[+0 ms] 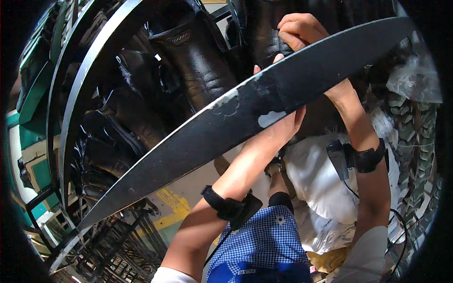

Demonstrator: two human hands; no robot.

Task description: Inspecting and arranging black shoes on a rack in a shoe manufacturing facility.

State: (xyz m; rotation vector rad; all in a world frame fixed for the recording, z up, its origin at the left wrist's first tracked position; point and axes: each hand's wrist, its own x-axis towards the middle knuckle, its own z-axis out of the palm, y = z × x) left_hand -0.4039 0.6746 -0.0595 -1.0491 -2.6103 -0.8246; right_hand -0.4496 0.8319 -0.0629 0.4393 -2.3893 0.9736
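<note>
My right hand (304, 32) reaches past the far edge of a long dark bar (203, 127). Its fingers are curled, thumb and forefinger close together against a black leather boot (266, 45). What is pinched there, if anything, is too small to make out. The bar covers most of my left hand (291, 123). Only two fingertips show above the bar, near the same boot, and part of the palm shows below. Another black boot shaft (198, 61), creased and shiny, lies just left of my hands.
Several more black boots (127, 113) crowd the left behind curved metal rails (94, 52). White stuffed bags (321, 184) lie at the lower right. Along the right edge hangs grey-green, leaf-like material (415, 141). Black metal racks (113, 240) stand at the lower left, by yellow floor markings (174, 203).
</note>
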